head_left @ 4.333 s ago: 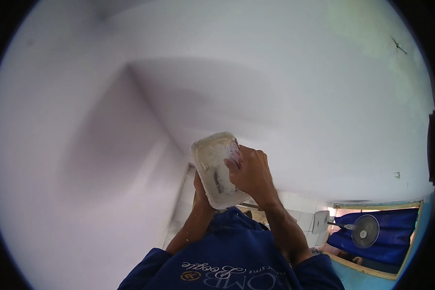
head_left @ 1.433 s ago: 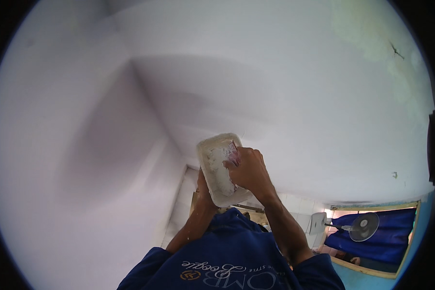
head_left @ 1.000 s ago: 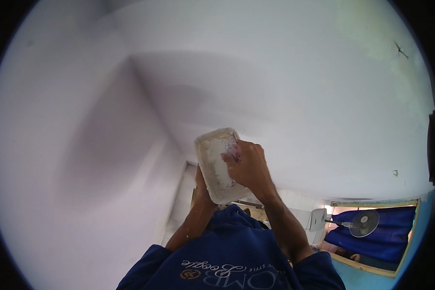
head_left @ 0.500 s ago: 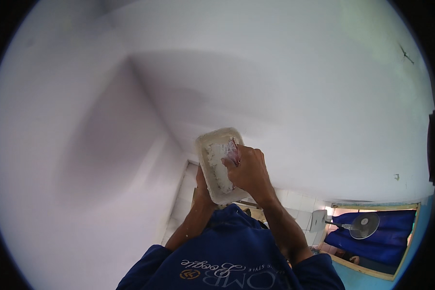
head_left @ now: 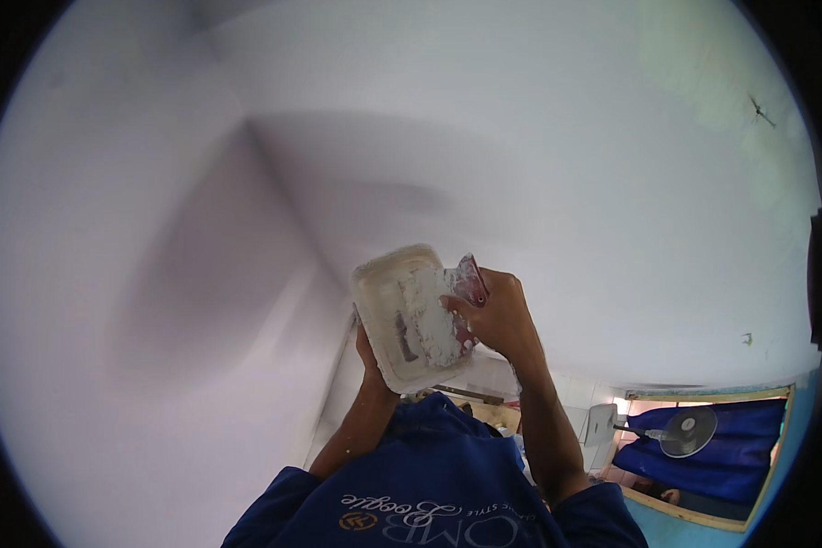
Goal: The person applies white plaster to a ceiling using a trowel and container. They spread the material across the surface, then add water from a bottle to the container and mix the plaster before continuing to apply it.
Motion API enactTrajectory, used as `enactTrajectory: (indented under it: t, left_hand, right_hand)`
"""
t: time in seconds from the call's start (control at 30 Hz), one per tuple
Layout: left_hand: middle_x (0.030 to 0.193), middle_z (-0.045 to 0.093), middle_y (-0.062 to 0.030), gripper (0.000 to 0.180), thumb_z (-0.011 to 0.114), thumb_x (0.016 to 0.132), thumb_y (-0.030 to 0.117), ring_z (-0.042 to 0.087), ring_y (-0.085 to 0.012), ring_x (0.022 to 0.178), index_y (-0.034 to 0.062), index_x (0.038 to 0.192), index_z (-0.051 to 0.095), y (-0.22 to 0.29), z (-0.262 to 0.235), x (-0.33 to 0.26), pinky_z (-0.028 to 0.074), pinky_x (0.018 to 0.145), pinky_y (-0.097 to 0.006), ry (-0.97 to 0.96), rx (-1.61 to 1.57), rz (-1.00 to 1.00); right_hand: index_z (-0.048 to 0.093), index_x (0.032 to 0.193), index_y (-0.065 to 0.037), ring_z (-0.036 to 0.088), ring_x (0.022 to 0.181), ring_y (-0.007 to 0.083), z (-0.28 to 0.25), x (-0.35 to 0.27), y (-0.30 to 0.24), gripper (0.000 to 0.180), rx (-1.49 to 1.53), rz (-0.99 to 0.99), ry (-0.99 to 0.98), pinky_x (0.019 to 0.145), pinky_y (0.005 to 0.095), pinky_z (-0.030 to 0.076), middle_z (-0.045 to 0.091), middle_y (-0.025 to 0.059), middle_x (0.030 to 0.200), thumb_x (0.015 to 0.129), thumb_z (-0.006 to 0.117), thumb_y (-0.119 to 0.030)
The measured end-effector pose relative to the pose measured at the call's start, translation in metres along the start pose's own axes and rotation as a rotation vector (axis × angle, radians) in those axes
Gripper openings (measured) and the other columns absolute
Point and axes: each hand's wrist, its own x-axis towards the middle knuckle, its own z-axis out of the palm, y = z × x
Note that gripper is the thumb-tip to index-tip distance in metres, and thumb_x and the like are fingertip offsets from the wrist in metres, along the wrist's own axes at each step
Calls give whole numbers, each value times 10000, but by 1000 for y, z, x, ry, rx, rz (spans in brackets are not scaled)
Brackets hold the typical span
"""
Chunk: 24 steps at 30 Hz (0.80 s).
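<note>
My left hand holds a white rectangular tray from underneath, raised toward the ceiling. A smear of white putty lies on the tray's face. My right hand grips a putty knife with a reddish handle. Its blade is pressed onto the putty at the tray's right edge. Both forearms rise from my blue shirt at the lower edge.
White ceiling and walls fill most of the view, with a corner seam at upper left and a small dark mark at upper right. A wall fan and a blue curtain sit at lower right.
The tray and both hands stay raised in nearly the same spot. My right hand has shifted the knife slightly across the putty, and the tray's tilt has changed a little.
</note>
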Motion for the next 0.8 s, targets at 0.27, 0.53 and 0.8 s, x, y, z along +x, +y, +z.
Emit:
enactTrajectory:
  t: [0.27, 0.53, 0.8]
  left_hand:
    - [1341, 583, -201, 713, 323, 1028, 602, 645, -347, 1155, 48, 1463, 427, 2, -4, 15, 598, 921, -494, -115, 99, 155]
    - [1338, 577, -127, 669, 250, 1061, 588, 617, -277, 1175, 90, 1476, 414, 4, 9, 8, 559, 970, -429, -93, 209, 258]
    - [1322, 588, -176, 641, 334, 1059, 545, 637, -306, 1142, 44, 1447, 437, -5, -2, 11, 576, 927, -445, -33, 118, 297]
  right_hand:
    - [660, 841, 75, 619, 528, 128, 11, 9, 47, 201, 131, -28, 96, 471, 315, 517, 669, 115, 675, 822, 792, -75]
    - [693, 846, 42, 601, 568, 102, 21, 16, 65, 161, 151, -31, 255, 529, 279, 478, 699, 78, 696, 825, 800, -75]
    - [689, 859, 51, 599, 599, 101, 29, 18, 61, 171, 306, -35, 334, 571, 282, 499, 705, 76, 716, 827, 798, -77]
